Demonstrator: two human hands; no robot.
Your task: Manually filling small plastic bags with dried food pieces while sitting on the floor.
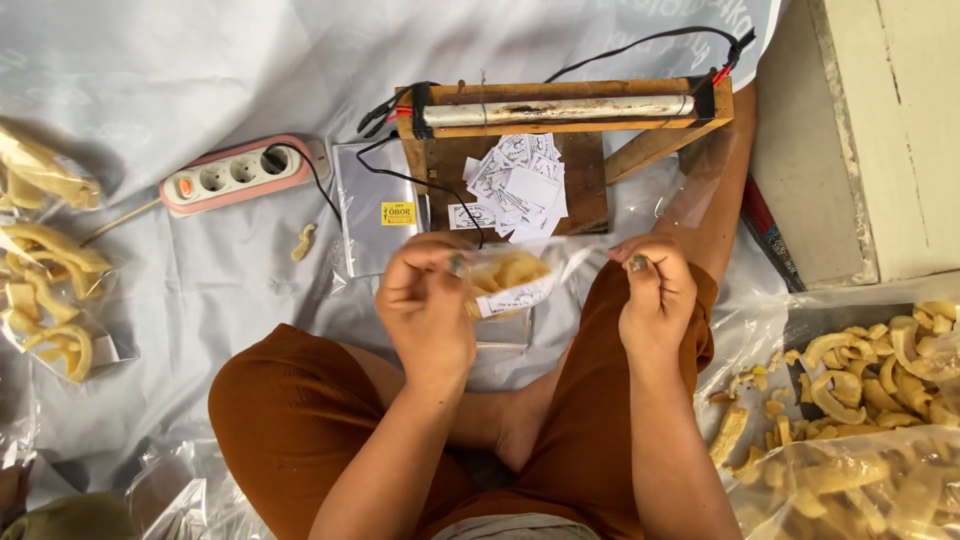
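**A small bag of crackers held up in front of the wooden sealer**

I sit cross-legged in rust-brown trousers [300, 410] on a pale grey plastic sheet [180, 70], and everything here I place against the wooden heat-sealer frame with the metal bar across its top [560, 108].

Just on my side of that frame I hold a small clear plastic bag of yellow curled crackers [505, 275]. My left hand [425, 305] is curled nearly closed, thumb and fingers pinching the bag's left edge. My right hand [655, 290] is also drawn in tight, fingertips pressed together on the bag's stretched clear top edge at the right. The bag hangs between the two hands, with a white paper label showing on its lower front.

On the frame's wooden base lies a loose pile of small white printed paper labels [515, 185]. Black wires [640, 45] run from the bar's ends. Just left of the frame lies a flat stack of empty clear bags [375, 205]; further left is a pink and white power strip [240, 172], with one stray cracker [303, 242] near it. Far left of the frame sit filled bags of crackers [50, 290]. To the frame's right and nearer me lies a big open heap of the same yellow crackers in clear plastic [870, 375].
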